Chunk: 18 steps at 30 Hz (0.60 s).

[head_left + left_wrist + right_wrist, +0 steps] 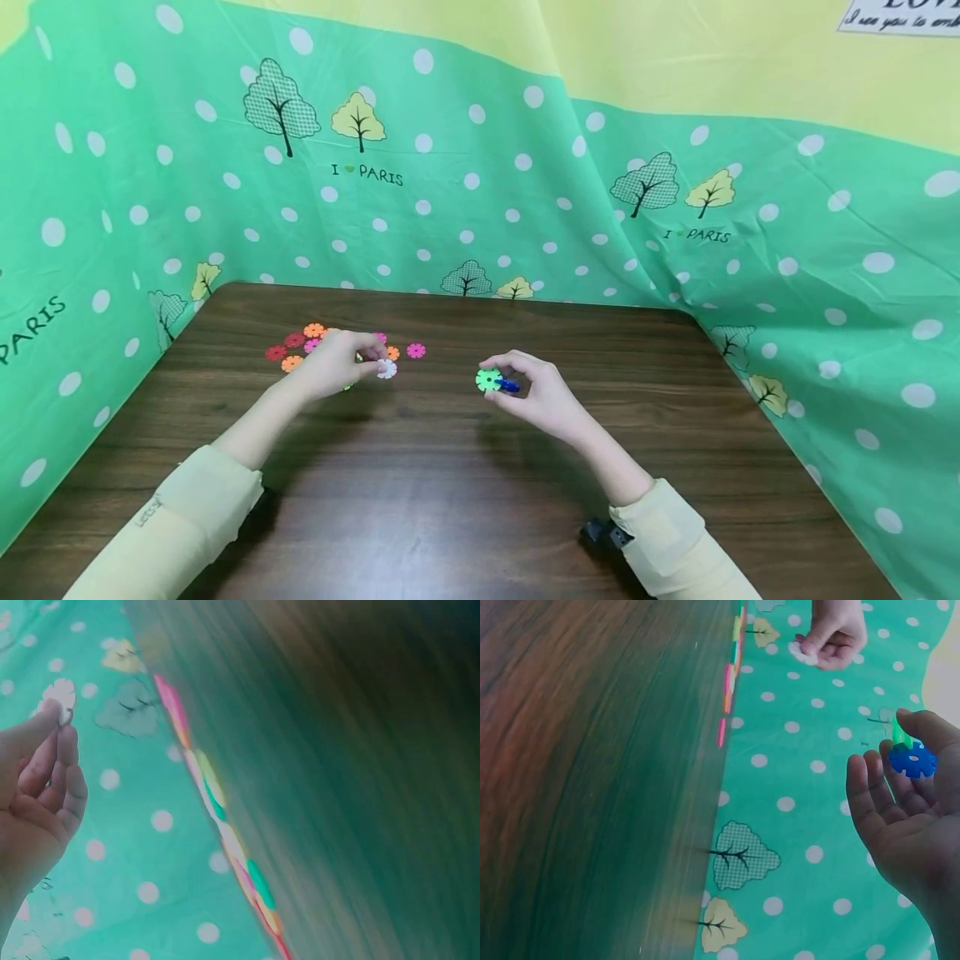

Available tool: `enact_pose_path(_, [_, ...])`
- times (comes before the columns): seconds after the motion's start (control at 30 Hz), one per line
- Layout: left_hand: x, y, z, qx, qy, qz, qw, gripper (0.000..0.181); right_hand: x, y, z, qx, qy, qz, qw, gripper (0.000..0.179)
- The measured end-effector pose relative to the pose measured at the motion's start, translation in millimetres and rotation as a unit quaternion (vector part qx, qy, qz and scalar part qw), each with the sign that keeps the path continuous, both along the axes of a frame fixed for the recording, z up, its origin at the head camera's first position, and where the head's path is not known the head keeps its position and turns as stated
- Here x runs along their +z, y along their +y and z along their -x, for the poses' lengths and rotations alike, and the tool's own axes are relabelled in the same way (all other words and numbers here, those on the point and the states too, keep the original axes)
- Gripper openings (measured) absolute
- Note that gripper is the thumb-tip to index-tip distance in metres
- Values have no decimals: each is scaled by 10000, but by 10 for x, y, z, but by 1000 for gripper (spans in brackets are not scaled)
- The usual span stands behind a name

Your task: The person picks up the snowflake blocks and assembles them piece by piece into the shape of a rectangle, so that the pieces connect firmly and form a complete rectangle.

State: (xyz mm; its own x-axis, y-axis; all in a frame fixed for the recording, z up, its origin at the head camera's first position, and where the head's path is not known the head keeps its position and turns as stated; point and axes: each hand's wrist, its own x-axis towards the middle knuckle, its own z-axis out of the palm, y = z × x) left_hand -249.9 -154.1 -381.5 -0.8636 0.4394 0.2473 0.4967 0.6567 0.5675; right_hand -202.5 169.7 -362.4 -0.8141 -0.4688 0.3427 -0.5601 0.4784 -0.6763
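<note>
My left hand (339, 363) pinches a white notched disc (387, 368) between thumb and fingertips, raised above the table by the scattered discs. In the left wrist view the same white disc (61, 694) stands up from the fingertips. Off to the right, my right hand (542, 392) holds a green notched disc (487, 380) joined to a blue disc (510, 386). The right wrist view shows the blue disc (913, 760) set crosswise to the green disc (900, 733), with the thumb and fingers pinching the pair.
Several flower-shaped discs lie behind and beside the left hand, among them a red disc (276, 353), an orange disc (292, 363) and a pink disc (416, 351). They rest on a dark wooden table (420, 500). A green dotted cloth (480, 208) hangs around its far and side edges.
</note>
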Motion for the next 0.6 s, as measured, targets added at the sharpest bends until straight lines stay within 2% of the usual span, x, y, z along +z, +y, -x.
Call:
enact_pose_path(0.23, [128, 213, -180, 266, 155, -746, 9967, 7, 274, -131, -206, 61, 11, 165, 9998, 32])
enact_pose_path(0.43, [196, 403, -331, 453, 627, -1313, 9883, 11, 318, -173, -240, 108, 21, 331, 9994, 32])
enact_pose_path(0.6, [234, 544, -435, 417, 1036, -1738, 9784, 12, 336, -188, -234, 131, 54, 455, 9989, 32])
